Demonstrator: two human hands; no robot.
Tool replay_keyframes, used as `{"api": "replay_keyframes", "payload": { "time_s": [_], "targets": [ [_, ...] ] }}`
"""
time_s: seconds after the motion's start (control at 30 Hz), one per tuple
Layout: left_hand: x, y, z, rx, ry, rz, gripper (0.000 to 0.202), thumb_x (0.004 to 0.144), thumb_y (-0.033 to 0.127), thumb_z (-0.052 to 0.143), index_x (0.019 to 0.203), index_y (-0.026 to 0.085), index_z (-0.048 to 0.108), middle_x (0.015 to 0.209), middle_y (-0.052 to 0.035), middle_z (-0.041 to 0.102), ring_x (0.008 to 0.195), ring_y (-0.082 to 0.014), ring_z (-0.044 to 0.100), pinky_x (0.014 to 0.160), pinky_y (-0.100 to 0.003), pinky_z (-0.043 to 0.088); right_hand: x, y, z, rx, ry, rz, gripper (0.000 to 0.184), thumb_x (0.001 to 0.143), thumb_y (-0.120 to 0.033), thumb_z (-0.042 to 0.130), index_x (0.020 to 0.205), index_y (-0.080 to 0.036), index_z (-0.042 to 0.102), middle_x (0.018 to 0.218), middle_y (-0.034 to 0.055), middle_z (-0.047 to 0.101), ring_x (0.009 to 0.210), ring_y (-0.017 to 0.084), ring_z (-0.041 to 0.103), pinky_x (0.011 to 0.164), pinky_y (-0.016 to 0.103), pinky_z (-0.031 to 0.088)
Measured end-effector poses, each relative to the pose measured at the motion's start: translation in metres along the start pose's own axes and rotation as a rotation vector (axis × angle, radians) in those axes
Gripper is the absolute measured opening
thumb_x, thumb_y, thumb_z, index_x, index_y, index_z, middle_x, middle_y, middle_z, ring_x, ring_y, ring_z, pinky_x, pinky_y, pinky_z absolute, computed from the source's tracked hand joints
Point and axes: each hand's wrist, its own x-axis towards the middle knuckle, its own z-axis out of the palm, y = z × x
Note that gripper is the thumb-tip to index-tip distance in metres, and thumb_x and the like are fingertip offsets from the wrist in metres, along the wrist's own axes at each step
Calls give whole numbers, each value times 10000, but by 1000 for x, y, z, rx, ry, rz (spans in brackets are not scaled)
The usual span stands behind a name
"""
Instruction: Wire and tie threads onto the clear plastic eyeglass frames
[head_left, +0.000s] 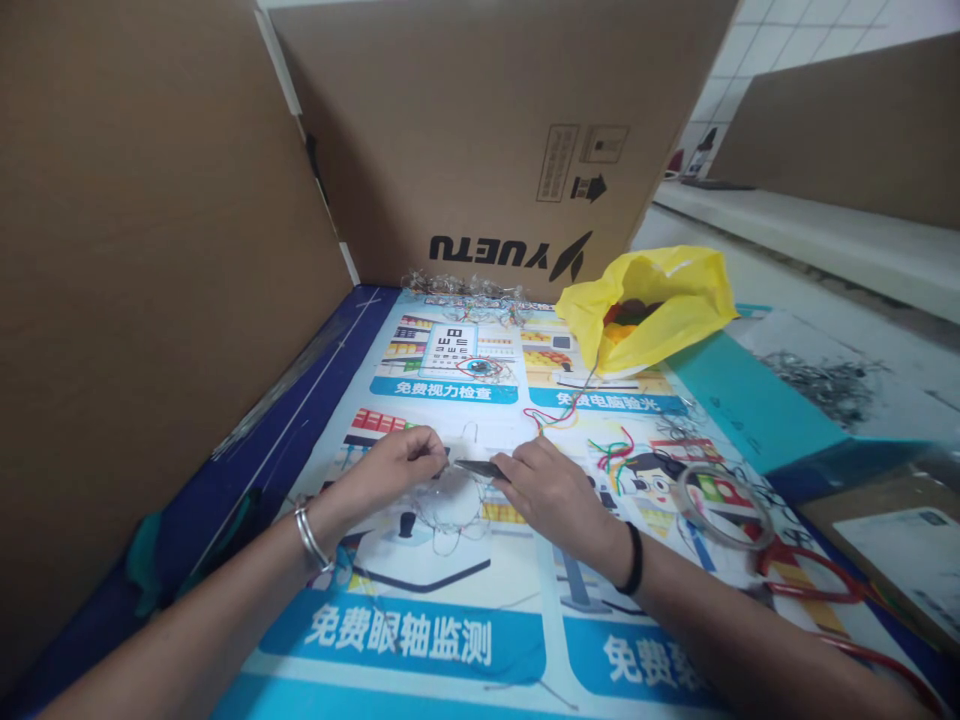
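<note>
A fine wire (pixel 446 515), its loops blurred, lay between the two hands over the lower left panel of a printed sheet (pixel 517 580). The left hand (pixel 394 465) had thumb and forefinger pinched on the wire; the right hand (pixel 551 490) gripped a pointed metal tool (pixel 480 468), its tip just beside the left fingertips. A silver bangle (pixel 311 537) circled the left wrist, a black band (pixel 634 560) the right. Below them, white letters on blue read 免费眼轴监测; the caption to its right began 免费, the rest partly hidden by the forearm. Farther up, two more captions read 免费视力检查 and 免费电脑验光, the former under a printed eye chart (pixel 450 345). Coloured threads (pixel 616 458) lay right of the right hand, near a tape roll (pixel 731 538) and red loop handles (pixel 814 593). A yellow bag (pixel 675 325) gaped open at the upper right. Behind, a cardboard panel (pixel 480 130) bore YUETU upside down beside a leaf-like logo (pixel 571 256), with smaller boxed print too blurred to read.
</note>
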Motion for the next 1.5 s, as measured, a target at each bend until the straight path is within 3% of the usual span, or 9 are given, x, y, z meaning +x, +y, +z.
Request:
{"api": "replay_keyframes", "payload": {
  "time_s": [0.27,0.57,1.27,1.5],
  "targets": [
    [-2,8,1,-113,-21,-42,160,759,302,544,755,143,567,702,-1,546,656,-111,481,623,-241,374,-1,2,3,37,7,2,189,872,-280,488,952,-155,606,751,62,558,778,184,500,738,315,417],
    [-2,8,7,-170,14,-93,160,754,289,543,707,142,580,638,17,506,579,-87,425,525,-204,338,-2,2,4,66,20,-8,180,867,-274,495,942,-153,606,742,59,556,766,181,496,725,308,422],
    [-1,5,5,48,55,-19,182,773,304,501,700,153,572,644,17,526,618,-109,460,583,-225,341,-5,9,13,174,15,-35,194,878,-285,480,988,-163,583,795,61,569,798,174,518,747,321,424],
    [-4,9,4,93,39,5,200,785,314,481,715,156,582,660,14,544,632,-113,476,598,-229,356,-2,4,7,83,1,-14,173,865,-261,499,964,-155,593,766,60,553,775,183,489,742,324,414]
  ]
}}
